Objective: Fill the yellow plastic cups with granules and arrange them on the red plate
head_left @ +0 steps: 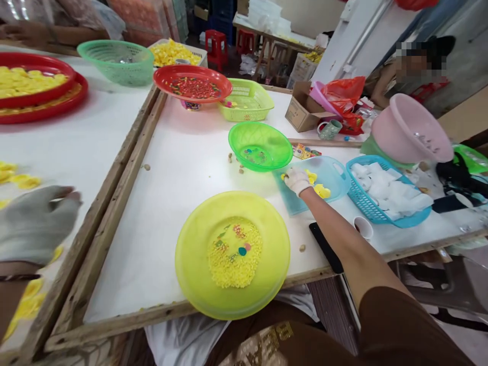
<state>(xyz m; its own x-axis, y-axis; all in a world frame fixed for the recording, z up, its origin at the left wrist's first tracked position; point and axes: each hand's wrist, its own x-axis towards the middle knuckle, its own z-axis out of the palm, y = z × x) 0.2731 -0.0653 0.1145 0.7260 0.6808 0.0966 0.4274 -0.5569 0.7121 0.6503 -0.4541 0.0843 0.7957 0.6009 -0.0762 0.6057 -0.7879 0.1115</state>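
My right hand [298,181], in a pale glove with bare fingertips, reaches over a light blue cutting board [333,175]. Its fingers are pinched at a yellow petal piece [282,177]. More yellow petal pieces [322,191] lie on the board beside the hand. Far to the left, my left hand [40,223] wears a greyish glove and is blurred. Its fingers are curled together; what they hold is hidden. Yellow petals [28,180] lie around it. In front of my body a yellow plate [190,254] holds small yellow beads [234,269] and a few coloured bits.
Beyond the plate stands a green bowl [263,133]. A blue basket [406,221] of white pieces, a cup [363,229] and a black phone-like object [326,247] are at right. Wooden rails [110,223] divide the tables. A red tray [194,76] stands farther back. Other people sit nearby.
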